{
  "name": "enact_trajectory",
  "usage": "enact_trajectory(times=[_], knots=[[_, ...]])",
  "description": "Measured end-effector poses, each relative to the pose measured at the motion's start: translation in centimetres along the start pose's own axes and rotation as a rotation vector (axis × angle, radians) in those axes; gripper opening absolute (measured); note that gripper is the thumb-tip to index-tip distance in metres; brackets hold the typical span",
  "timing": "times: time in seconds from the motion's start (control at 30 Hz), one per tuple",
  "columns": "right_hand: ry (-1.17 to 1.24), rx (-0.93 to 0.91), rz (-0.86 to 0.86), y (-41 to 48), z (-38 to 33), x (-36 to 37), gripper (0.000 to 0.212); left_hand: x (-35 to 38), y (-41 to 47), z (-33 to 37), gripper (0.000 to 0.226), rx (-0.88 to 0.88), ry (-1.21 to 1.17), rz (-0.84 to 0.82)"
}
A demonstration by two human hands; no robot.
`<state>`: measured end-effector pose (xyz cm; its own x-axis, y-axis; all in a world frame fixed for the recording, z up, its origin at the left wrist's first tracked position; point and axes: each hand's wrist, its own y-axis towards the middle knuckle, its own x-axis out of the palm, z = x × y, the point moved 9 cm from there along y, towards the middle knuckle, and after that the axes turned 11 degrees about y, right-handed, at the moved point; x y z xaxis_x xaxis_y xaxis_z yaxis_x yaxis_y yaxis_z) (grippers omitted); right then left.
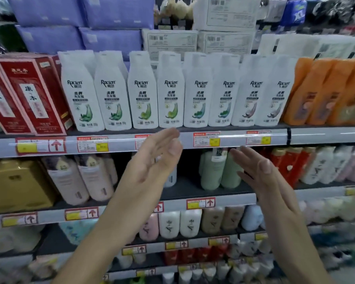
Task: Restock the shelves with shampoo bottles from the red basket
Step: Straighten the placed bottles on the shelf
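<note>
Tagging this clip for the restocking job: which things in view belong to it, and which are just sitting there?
Job: white shampoo bottles, lined along the upper shelf. The red basket is not in view.

Just there: red boxes, orange bottles, purple packs above, green bottles and gold box one level down.

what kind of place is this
Most likely a shop aisle, probably a supermarket's toiletries section. Tiered shelves carry price tags along their front edges, a row of identical white shampoo bottles faces outward, and orange bottles stand beside them.
</note>
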<state>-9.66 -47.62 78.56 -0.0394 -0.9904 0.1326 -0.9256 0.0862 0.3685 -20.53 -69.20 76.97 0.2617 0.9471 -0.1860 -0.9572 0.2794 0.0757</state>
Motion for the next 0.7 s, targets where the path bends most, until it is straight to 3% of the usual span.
enact_trajectory(times=[0.1, 0.27, 0.37, 0.7], knots=[[0.002, 0.019, 0.012, -1.0, 0.7, -1.5, 0.063, 1.7, -0.5, -0.7, 0.040, 0.027, 0.004, 0.008], [-0.024, 0.023, 0.041, -2.2, 1.5, -2.4, 0.068, 4.1, -5.3, 1.0, 0.070, 0.022, 0.047, 0.134], [-0.023, 0.069, 0.053, -3.1, 2.3, -2.5, 0.065, 5.5, -8.9, 2.6, 0.056, 0.142, 0.128, 0.191], [-0.097, 0.123, 0.188, -5.8, 5.0, -1.8, 0.053, 4.8, -7.9, -1.9, 0.058, 0.084, 0.102, 0.126]])
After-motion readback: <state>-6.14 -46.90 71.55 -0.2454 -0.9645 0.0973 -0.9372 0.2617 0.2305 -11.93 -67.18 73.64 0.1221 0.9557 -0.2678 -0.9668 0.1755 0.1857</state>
